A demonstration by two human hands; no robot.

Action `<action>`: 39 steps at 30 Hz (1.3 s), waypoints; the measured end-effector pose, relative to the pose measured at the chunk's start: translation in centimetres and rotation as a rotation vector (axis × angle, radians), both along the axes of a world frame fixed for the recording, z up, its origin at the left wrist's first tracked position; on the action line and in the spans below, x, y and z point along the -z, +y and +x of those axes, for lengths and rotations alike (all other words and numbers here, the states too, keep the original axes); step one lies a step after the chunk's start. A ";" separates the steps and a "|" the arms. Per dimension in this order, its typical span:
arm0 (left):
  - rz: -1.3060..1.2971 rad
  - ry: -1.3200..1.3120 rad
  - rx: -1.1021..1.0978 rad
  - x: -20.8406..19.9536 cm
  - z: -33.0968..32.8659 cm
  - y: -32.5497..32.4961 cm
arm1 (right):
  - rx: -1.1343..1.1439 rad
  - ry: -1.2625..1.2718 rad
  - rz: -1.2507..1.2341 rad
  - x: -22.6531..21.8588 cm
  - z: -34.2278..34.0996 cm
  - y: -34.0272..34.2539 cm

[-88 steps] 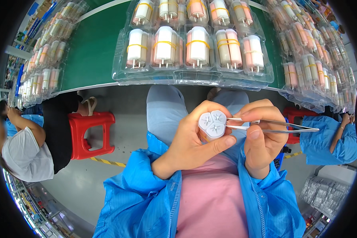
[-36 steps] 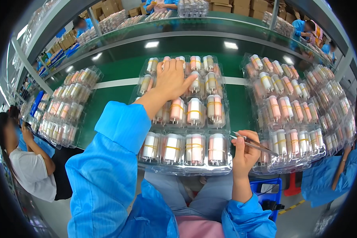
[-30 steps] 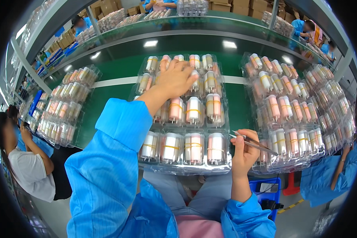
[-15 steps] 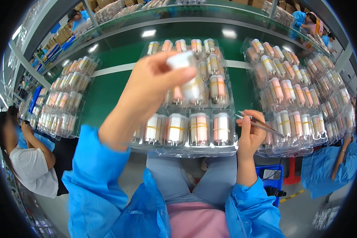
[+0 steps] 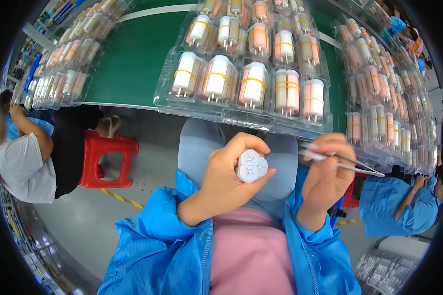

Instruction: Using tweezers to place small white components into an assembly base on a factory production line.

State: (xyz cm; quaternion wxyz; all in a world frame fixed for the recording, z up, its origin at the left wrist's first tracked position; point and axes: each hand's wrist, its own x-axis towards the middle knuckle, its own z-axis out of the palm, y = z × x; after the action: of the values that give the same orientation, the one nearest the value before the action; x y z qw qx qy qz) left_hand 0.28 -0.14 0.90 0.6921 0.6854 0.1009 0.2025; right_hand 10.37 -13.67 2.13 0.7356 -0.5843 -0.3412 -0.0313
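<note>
Left hand (image 5: 225,183) has moved off the tray (image 5: 241,116) into open room past its edge, bundle (image 5: 252,166) clasped inside; right hand (image 5: 324,178) pinches tweezers (image 5: 375,173).

Below the near edge of the green worktop (image 5: 128,69), crossed by a pale stripe (image 5: 157,11), spreads grey floor (image 5: 79,236) marked with yellow-and-black tape (image 5: 121,198). A red stool (image 5: 110,145) stands off that edge's left part; a second stool (image 5: 350,199), mostly hidden, off its right.
</note>
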 end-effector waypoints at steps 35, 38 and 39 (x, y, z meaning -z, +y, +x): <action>0.175 -0.088 0.053 0.9 -0.5 0.4 | -0.276 -0.107 -0.273 -1.4 -2.5 1.2; 0.174 -0.078 0.051 0.9 -0.5 0.3 | -0.267 -0.098 -0.273 -1.4 -2.6 1.2; 0.176 -0.078 0.047 0.9 -0.5 0.3 | -0.263 -0.093 -0.275 -1.3 -2.7 1.2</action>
State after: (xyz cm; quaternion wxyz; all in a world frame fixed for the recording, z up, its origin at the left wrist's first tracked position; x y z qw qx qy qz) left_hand -0.21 0.15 -0.03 0.6372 0.7373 0.0396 0.2208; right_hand 7.72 -12.42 3.47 0.6301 -0.6274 -0.4495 0.0850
